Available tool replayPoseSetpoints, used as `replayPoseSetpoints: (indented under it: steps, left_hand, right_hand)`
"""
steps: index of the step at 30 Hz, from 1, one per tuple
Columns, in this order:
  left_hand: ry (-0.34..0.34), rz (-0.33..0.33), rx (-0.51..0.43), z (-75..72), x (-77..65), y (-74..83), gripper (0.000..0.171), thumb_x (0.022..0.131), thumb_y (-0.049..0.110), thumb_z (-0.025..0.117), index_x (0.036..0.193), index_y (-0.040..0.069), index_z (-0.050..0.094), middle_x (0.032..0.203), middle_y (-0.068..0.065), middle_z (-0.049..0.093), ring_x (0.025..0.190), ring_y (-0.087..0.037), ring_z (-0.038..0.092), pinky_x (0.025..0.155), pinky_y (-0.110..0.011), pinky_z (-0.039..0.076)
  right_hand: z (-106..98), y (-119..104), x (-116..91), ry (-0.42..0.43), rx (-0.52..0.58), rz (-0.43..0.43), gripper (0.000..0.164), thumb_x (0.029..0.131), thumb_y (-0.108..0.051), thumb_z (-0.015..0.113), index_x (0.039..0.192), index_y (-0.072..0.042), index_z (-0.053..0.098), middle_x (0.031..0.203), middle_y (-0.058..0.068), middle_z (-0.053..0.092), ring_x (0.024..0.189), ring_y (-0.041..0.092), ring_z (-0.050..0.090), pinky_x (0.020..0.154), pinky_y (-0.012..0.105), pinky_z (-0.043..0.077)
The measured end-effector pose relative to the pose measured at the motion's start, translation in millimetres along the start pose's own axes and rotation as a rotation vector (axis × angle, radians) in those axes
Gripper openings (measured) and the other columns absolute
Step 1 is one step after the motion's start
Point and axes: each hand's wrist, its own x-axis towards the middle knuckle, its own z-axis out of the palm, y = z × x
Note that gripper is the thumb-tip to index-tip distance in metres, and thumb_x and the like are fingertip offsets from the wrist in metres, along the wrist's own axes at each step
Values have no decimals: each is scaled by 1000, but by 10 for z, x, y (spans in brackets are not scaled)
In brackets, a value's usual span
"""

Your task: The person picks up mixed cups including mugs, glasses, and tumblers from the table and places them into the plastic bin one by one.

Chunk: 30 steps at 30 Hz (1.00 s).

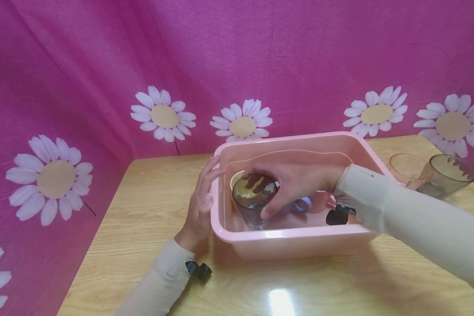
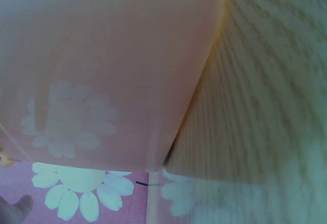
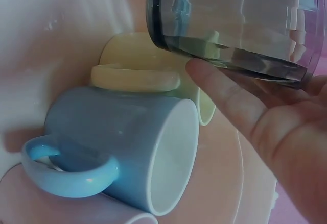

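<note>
My right hand [image 1: 296, 182] grips a smoky grey, see-through glass [image 1: 254, 206] inside a pink plastic tub [image 1: 292, 245]. In the right wrist view, the glass [image 3: 235, 25] lies against my right hand's fingers [image 3: 225, 94]. A blue mug [image 3: 112, 137] lies on its side near it, between a yellow mug [image 3: 138, 63] and a partly visible pink mug [image 3: 61, 203]. At the tub's left side, my left hand [image 1: 199, 206] rests against the rim with its fingers extended. The left wrist view is filled mostly by the tub's outer wall [image 2: 112, 55].
Right of the tub, an orange-tinted clear glass [image 1: 408, 169] and another grey glass [image 1: 452, 175] are on the wooden table [image 1: 154, 197]. A magenta cloth [image 1: 300, 57] with white daisies hangs behind and to the left.
</note>
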Motion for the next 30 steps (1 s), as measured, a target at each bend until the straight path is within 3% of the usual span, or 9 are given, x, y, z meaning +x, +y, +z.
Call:
replayPoseSetpoints:
  steps: [20,30]
  left_hand:
    - [-1,-8,-11,4,3,-15,66,96,57,23,129,6,47,155,-8,30,145,-26,21,114,-55,19]
    - [4,-11,-12,8,1,-18,65,96,57,23,128,6,48,154,-8,30,145,-26,21,114,-54,21]
  right_hand:
    - [25,49,-12,-49,9,56,81,66,-38,87,133,-20,46,126,-2,56,117,15,52,102,38,42]
    - [45,75,5,-45,-15,-2,78,67,-36,87,131,-15,48,124,0,59,116,16,53,102,35,41]
